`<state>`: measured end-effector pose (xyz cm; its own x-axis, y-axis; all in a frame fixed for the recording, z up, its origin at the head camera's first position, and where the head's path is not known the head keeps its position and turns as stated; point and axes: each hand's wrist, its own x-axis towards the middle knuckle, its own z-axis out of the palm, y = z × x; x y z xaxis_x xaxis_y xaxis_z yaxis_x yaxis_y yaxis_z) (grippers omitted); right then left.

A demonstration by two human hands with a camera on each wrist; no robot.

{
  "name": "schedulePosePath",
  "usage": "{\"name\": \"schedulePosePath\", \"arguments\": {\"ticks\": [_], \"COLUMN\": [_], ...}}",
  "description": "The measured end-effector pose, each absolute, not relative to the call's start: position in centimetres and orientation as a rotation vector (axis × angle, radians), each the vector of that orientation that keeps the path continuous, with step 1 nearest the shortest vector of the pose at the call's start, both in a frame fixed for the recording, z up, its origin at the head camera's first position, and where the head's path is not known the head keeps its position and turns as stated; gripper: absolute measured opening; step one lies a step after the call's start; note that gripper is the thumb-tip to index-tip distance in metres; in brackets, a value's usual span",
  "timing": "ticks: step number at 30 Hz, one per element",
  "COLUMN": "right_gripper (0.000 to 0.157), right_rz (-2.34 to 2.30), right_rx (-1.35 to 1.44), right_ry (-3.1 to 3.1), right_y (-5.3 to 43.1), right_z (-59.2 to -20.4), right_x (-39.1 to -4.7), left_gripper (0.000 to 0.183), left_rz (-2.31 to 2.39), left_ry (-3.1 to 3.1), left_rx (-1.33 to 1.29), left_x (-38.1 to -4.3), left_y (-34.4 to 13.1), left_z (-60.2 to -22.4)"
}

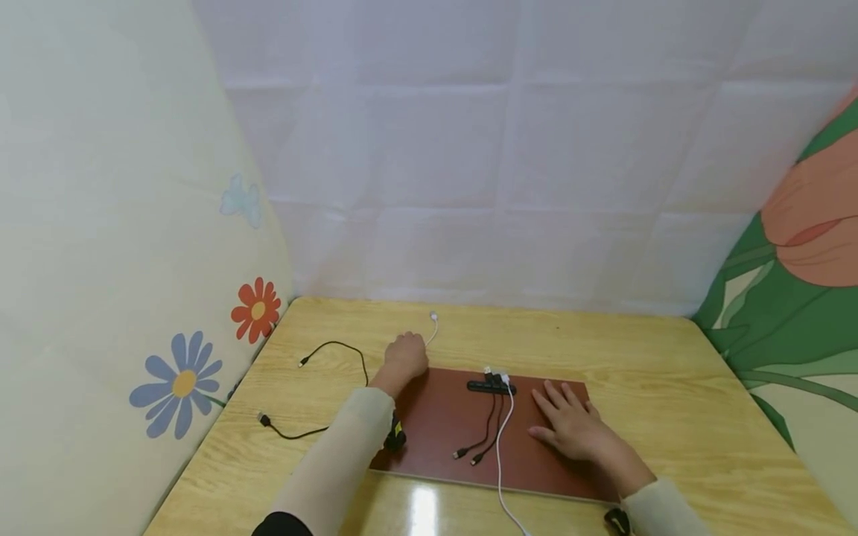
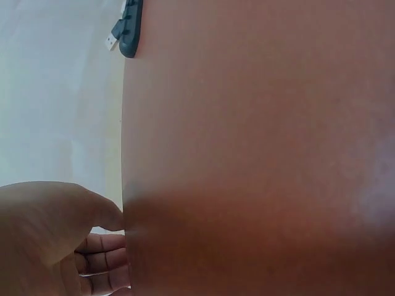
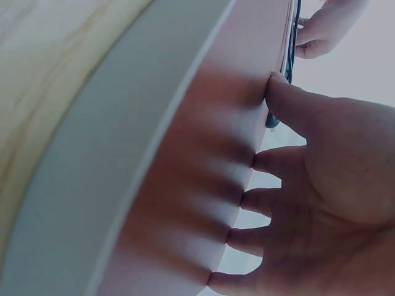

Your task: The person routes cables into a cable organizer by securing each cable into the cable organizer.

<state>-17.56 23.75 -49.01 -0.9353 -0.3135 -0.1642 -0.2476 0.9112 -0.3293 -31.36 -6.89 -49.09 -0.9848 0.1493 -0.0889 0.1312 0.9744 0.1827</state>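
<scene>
A reddish-brown board (image 1: 436,439) lies on the wooden table. At its far left corner is my left hand (image 1: 407,356), fingers bent and thumb tip right at the board's edge. A white cable (image 1: 432,327) runs out from beside this hand; I cannot tell whether the fingers hold it. My right hand (image 1: 570,424) rests on the board's right part, fingers spread and fingertips (image 3: 256,161) touching the surface. Between the hands, a black cable holder (image 1: 477,386) sits near the far edge. Two short black cables (image 1: 484,439) and a long white cable (image 1: 503,447) hang from it.
On the table (image 1: 643,357), left of the board, lie a black cable (image 1: 345,345) and another black cable end with a plug (image 1: 264,420). My left forearm passes over part of them. A white cloth (image 1: 496,171) hangs behind; flowered cloths (image 1: 181,383) stand at both sides.
</scene>
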Motion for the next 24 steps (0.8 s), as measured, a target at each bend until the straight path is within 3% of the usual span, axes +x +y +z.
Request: {"name": "schedulePosePath", "arguments": {"ticks": [10, 24], "right_gripper": [0.070, 0.077], "right_rz": [-0.459, -0.496], "right_rx": [-0.436, -0.459], "right_ry": [2.889, 2.906], "right_y": [23.8, 24.5], "right_z": [-49.2, -50.6], "right_x": [-17.3, -17.7], "left_gripper": [0.013, 0.020], "left_rz": [0.223, 0.133], "left_ry": [3.035, 3.038], "left_rx": [0.220, 0.194], "left_x": [-31.5, -31.6], "left_y": [-6.9, -6.9], "left_z": [-49.3, -49.7]}}
